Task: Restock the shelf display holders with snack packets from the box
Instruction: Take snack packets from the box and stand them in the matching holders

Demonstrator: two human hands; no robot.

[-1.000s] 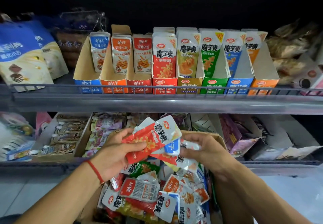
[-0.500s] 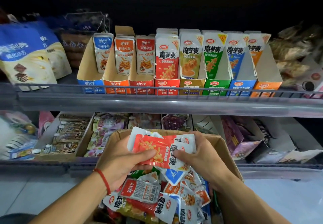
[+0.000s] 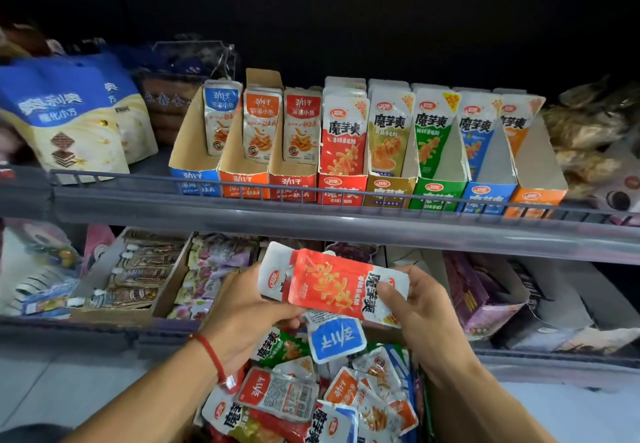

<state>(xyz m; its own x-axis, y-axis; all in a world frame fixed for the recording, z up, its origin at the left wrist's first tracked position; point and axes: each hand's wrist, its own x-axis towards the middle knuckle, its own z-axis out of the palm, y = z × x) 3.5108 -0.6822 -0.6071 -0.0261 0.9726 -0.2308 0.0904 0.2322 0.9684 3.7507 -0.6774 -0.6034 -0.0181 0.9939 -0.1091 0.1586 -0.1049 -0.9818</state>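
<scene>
At the upper left of the frame, big blue-and-cream foil snack bags [image 3: 65, 120] are leaning on the grey metal upper shelf [image 3: 311, 221]. Right of them, across the middle of the frame, a row of open-fronted cardboard display holders [image 3: 367, 186] is standing behind the shelf's wire rail, each one carrying upright packets; the red holder [image 3: 341, 193] is sitting near the centre, packed with red-and-white packets.

In the lower middle of the frame, the left hand [image 3: 249, 314], with a red string bracelet [image 3: 211, 356] on its wrist, is gripping the left end of a small stack of red-and-white foil snack packets [image 3: 332, 287], thumb on top and fingers curled beneath. A blue-and-white packet [image 3: 336, 338] is hanging from under the stack, just below it. The right hand [image 3: 426, 311] is pinching the stack's right end, thumb pressing on the top packet's face. The stack is lying sideways, held between both hands in front of the lower shelf and below the upper shelf's edge.

Under the hands, at the bottom centre, the brown cardboard box [image 3: 429, 408] is sitting heaped with loose packets in red, green, orange and blue [image 3: 301, 404]. At the lower right, a torn purple carton [image 3: 481, 300] is resting on the lower shelf.
</scene>
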